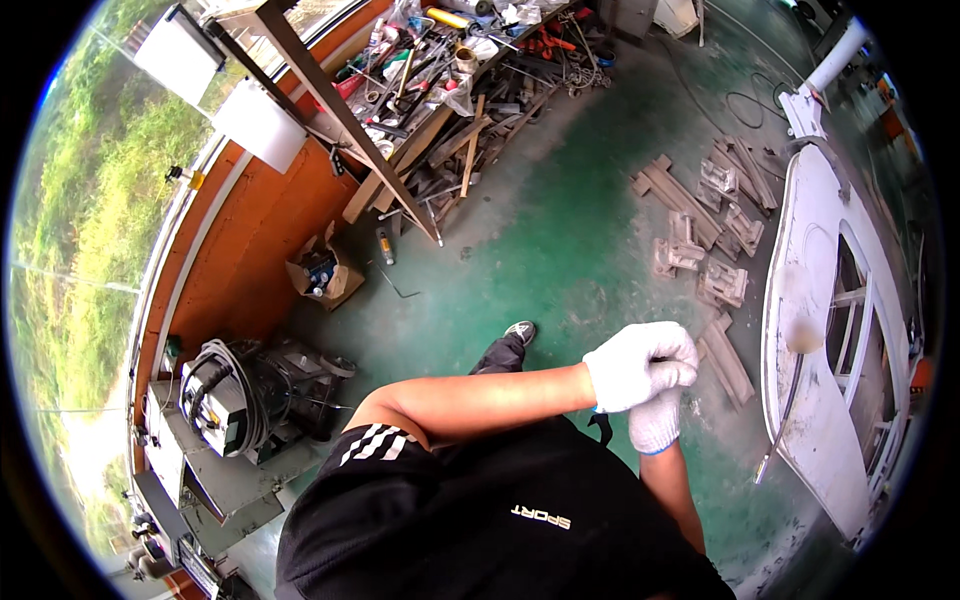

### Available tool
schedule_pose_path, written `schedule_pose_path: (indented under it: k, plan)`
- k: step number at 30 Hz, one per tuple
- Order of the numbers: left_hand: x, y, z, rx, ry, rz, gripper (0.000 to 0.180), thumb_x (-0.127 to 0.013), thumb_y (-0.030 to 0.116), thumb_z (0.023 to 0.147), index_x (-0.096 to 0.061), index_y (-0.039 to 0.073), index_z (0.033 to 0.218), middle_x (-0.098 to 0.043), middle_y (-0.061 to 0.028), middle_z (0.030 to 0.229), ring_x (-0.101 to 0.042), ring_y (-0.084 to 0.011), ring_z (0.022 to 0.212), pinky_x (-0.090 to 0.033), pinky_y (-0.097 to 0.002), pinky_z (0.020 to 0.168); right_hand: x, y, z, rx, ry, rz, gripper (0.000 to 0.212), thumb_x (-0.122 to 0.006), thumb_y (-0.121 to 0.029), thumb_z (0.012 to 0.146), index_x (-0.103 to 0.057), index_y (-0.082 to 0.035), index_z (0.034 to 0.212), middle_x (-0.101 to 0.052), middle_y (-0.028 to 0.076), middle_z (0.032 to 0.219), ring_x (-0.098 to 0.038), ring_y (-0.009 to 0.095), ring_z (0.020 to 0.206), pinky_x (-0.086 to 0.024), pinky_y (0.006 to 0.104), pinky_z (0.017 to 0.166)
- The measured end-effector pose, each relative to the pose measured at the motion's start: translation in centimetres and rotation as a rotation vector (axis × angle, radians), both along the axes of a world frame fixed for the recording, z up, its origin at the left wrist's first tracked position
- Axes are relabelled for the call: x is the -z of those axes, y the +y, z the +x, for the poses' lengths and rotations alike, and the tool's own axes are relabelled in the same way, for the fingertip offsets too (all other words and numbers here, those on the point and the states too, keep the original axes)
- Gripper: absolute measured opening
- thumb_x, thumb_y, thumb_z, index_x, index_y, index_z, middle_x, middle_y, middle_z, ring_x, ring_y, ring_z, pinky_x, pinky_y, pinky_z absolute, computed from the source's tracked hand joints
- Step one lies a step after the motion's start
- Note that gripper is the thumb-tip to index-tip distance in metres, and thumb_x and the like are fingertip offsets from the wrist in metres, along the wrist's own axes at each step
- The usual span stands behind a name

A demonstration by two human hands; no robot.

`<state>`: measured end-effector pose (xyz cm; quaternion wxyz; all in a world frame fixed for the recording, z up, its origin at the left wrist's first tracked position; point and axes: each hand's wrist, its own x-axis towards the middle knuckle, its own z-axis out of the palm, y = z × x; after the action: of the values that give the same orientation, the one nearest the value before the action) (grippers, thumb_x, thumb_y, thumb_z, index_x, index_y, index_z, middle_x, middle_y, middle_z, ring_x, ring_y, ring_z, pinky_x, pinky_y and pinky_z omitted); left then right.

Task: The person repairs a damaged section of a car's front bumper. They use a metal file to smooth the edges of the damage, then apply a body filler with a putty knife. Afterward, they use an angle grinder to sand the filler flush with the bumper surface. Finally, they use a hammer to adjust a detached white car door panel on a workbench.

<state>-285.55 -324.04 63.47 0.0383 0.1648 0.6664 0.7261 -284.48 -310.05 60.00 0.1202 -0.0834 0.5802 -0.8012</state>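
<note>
White knit work gloves cover both of my hands, which meet to the right of my body above the green floor. My left hand (640, 366) has come across from the left, its fingers curled inward over the top of the other hand. Whatever lies inside those fingers is hidden. Below it and touching it is my right hand (655, 422), with a pale blue edge at the glove's cuff. The fingers of this hand are covered by the left one. No tool shows in either hand.
A large white panel (800, 300) with cut-out openings stands at the right, a hose hanging on it. Metal blocks (722, 280) and bars (728, 360) lie nearby. A cluttered workbench (430, 125), an open cardboard box (342, 283) and a cable-wrapped machine (218, 410) stand leftward.
</note>
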Motion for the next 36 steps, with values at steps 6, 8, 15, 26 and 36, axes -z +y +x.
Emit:
schedule_pose_path:
  k: [6, 8, 15, 26, 36]
  plan:
    - [1.6, 0.2, -2.1, 0.268, -0.271, 0.505, 0.015, -0.078, 0.010, 0.098, -0.071, 0.003, 0.109, -0.072, -0.0033, 0.109, -0.066, -0.0114, 0.103, -0.054, -0.0314, 0.094, 2.2, 3.0, -1.5, -0.049, 0.003, 0.183, 0.022, -0.059, -0.019, 0.108, -0.058, -0.005, 0.125, -0.058, 0.002, 0.120, -0.059, 0.015, 0.115, -0.051, 0.0342, 0.102]
    - [1.6, -0.3, -2.7, 0.289, -0.086, 0.259, 0.023, -0.080, 0.018, 0.097, -0.070, 0.003, 0.112, -0.070, -0.0056, 0.109, -0.066, -0.0159, 0.104, -0.053, -0.0339, 0.096, 2.6, 2.6, -1.5, 0.081, -0.028, 0.183, 0.008, -0.058, -0.012, 0.106, -0.060, -0.005, 0.111, -0.060, 0.001, 0.109, -0.059, 0.014, 0.104, -0.051, 0.0318, 0.096]
    - [1.5, -1.6, -4.1, 0.377, -0.028, 0.178, 0.026, -0.081, 0.021, 0.096, -0.070, 0.003, 0.112, -0.067, -0.0070, 0.107, -0.065, -0.0192, 0.104, -0.052, -0.0350, 0.094, 4.2, 2.4, -1.8, 0.095, -0.105, 0.136, 0.039, -0.053, -0.016, 0.111, -0.054, -0.001, 0.146, -0.065, 0.011, 0.135, -0.062, 0.020, 0.125, -0.052, 0.0367, 0.108]
    - [0.8, -2.3, -3.7, 0.386, 0.097, 0.259, 0.019, -0.082, 0.009, 0.090, -0.070, 0.005, 0.104, -0.067, -0.0066, 0.100, -0.064, -0.0260, 0.099, -0.052, -0.0385, 0.091, -1.3, 0.1, -1.4, 0.033, 0.230, 0.416, 0.035, -0.067, -0.019, 0.097, -0.062, -0.004, 0.128, -0.066, 0.015, 0.132, -0.063, 0.031, 0.124, -0.051, 0.0450, 0.108]
    - [-0.2, -1.3, -2.8, 0.303, 0.325, 0.287, 0.008, -0.076, 0.009, 0.086, -0.072, 0.013, 0.093, -0.066, -0.0030, 0.096, -0.063, -0.0304, 0.096, -0.045, -0.0454, 0.097, -2.8, 0.6, -0.4, -0.006, 0.440, 0.595, 0.038, -0.074, -0.022, 0.091, -0.061, -0.011, 0.125, -0.062, 0.013, 0.126, -0.062, 0.035, 0.121, -0.050, 0.0494, 0.107]
